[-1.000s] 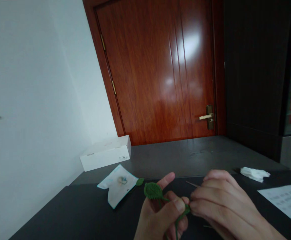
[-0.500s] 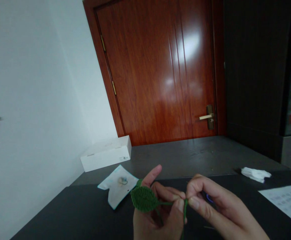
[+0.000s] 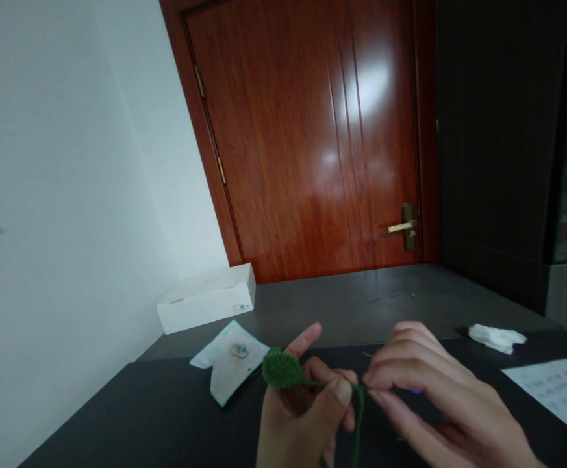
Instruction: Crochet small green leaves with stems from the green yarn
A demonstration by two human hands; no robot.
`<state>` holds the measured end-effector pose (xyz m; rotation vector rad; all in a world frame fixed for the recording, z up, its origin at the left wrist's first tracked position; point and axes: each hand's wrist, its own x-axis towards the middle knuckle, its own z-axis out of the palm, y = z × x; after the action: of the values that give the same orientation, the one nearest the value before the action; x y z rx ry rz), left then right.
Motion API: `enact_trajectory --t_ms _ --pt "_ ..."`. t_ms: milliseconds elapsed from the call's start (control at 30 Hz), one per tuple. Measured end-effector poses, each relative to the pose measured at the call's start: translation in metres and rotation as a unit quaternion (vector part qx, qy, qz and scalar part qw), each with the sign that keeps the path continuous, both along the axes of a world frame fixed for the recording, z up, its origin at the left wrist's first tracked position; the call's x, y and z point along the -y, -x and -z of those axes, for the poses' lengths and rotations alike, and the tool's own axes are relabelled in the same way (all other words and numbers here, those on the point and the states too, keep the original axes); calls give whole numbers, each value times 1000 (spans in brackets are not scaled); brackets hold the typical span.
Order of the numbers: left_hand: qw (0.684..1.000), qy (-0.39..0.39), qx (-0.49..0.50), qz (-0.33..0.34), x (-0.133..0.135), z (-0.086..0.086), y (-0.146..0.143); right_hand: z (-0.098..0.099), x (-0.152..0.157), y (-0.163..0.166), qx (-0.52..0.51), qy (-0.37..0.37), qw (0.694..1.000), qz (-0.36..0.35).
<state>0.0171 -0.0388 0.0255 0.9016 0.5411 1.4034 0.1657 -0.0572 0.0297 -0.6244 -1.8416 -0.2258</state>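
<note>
My left hand (image 3: 307, 416) pinches the thin green stem of a crocheted leaf (image 3: 282, 369) between thumb and fingers, one finger pointing up. The leaf rests against the base of that raised finger. From the pinch, a green yarn strand (image 3: 360, 422) bends over and hangs down between my hands. My right hand (image 3: 439, 390) has its thumb and fingertips pressed together at the stem's end, where the yarn turns down. Exactly what sits between those fingertips is mostly hidden. Part of a small purple object (image 3: 414, 391) shows behind my right hand.
On the dark table (image 3: 132, 416) lies a white, blue-edged packet (image 3: 229, 380) left of my hands. A white box (image 3: 210, 300) stands by the wall. To the right are a crumpled white tissue (image 3: 496, 338) and a printed sheet (image 3: 556, 390). A wooden door (image 3: 302, 162) is behind.
My right hand has shifted slightly right and turned, its back now more in view. The leaf has moved a little right and up, tilting in my left hand.
</note>
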Motion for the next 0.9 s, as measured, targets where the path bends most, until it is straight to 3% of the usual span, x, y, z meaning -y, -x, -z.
enact_trajectory --t_ms 233,533,767,900 --pt "999 35 5 32 0 0 1 -3 -1 -5 35 -58 997 45" --pt "1000 11 -9 26 -2 3 0 -5 0 -12 113 -136 980 87" --pt "999 14 -23 45 -3 5 -1 -2 -2 -7 116 -111 982 98" --pt "997 34 -23 71 -2 4 3 -5 -2 -7 119 -92 987 58"
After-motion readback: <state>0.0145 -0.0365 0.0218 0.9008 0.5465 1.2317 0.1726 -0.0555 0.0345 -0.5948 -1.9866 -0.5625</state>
